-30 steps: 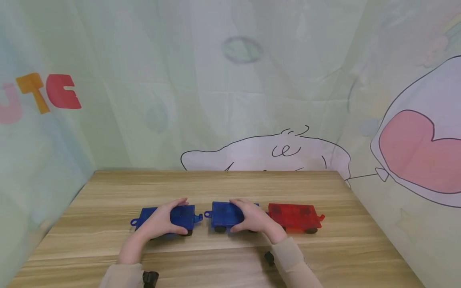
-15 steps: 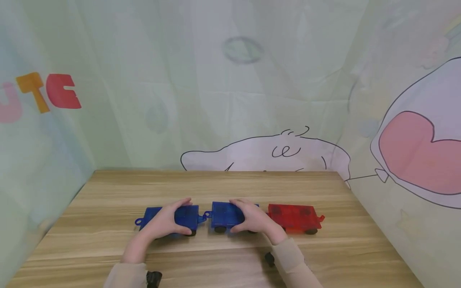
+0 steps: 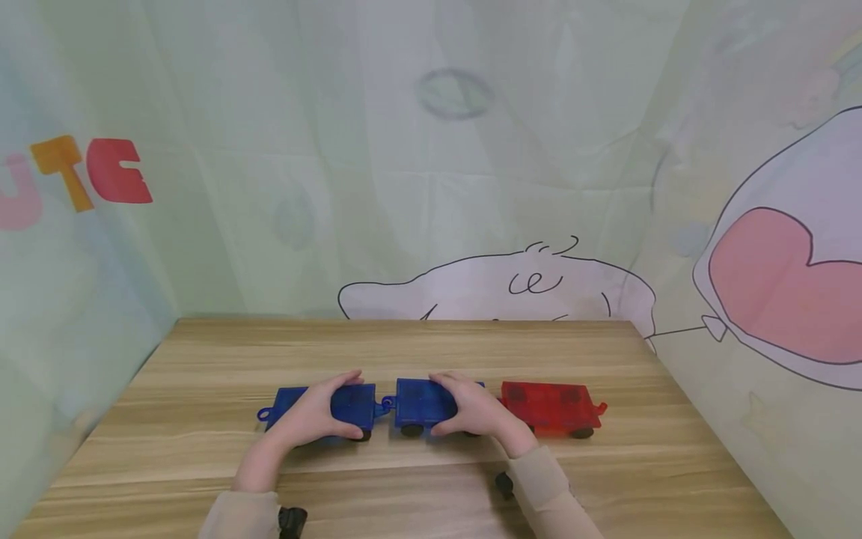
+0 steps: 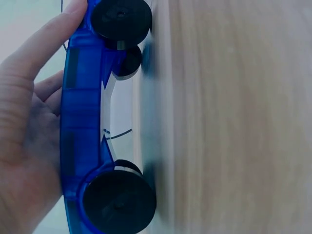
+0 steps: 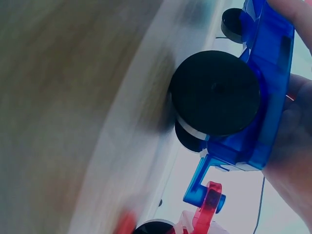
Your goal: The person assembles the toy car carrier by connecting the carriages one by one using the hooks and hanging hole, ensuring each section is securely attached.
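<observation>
In the head view my left hand (image 3: pixel 315 413) holds a translucent blue toy train car (image 3: pixel 354 404), thumb on the near side and fingers on the far side. My right hand (image 3: pixel 481 410) grips a second blue car (image 3: pixel 419 403) the same way. Between them, the left car's hook (image 3: pixel 381 409) overlaps the ring (image 3: pixel 388 403) of the second car; whether it sits inside is too small to tell. A red car (image 3: pixel 547 404) stands to the right. In the right wrist view, a blue hook (image 5: pixel 195 191) passes through a red ring (image 5: pixel 206 207). Black wheels (image 4: pixel 119 202) show in the left wrist view.
The cars stand in a row across a wood-grain table (image 3: pixel 404 348). A printed curtain (image 3: pixel 303 150) hangs behind and at both sides. A black device (image 3: pixel 292 522) is on the left wrist, another (image 3: pixel 503 485) by the right sleeve.
My left hand has slid its blue car to the right, closing the gap until its hook overlaps the second car's ring. My right hand and the red car have stayed put.
</observation>
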